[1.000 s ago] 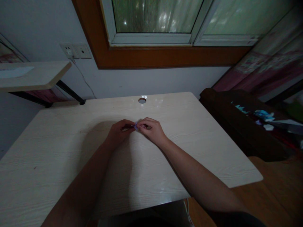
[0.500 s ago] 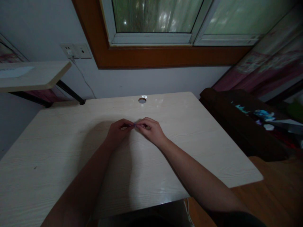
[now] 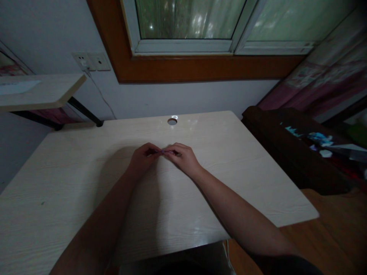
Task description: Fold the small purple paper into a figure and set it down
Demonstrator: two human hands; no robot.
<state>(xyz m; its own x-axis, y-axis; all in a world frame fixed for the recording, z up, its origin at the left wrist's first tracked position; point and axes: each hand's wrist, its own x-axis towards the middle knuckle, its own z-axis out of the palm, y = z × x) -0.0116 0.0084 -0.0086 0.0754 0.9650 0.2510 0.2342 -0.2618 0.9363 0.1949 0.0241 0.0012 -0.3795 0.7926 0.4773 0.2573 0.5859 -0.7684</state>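
Note:
My left hand (image 3: 144, 157) and my right hand (image 3: 182, 156) meet fingertip to fingertip over the middle of the pale wood-grain desk (image 3: 183, 206). Both are closed in a pinch. Between the thumbs and forefingers shows a tiny purplish thing (image 3: 163, 152), mostly covered by the fingers. It is too small for me to tell its kind. Shadow from the left hand and arm falls on the desk to the left.
A round cable hole (image 3: 172, 122) lies near the desk's back edge. At the left a raised shelf (image 3: 43, 95) stands on black legs. Behind are a wall socket (image 3: 91, 62) with a cord and a window (image 3: 189, 23). Dark brown furniture (image 3: 286, 152) stands right of the desk.
The fingertips have shifted very slightly around the tiny purplish thing. Both arms stay in nearly the same place.

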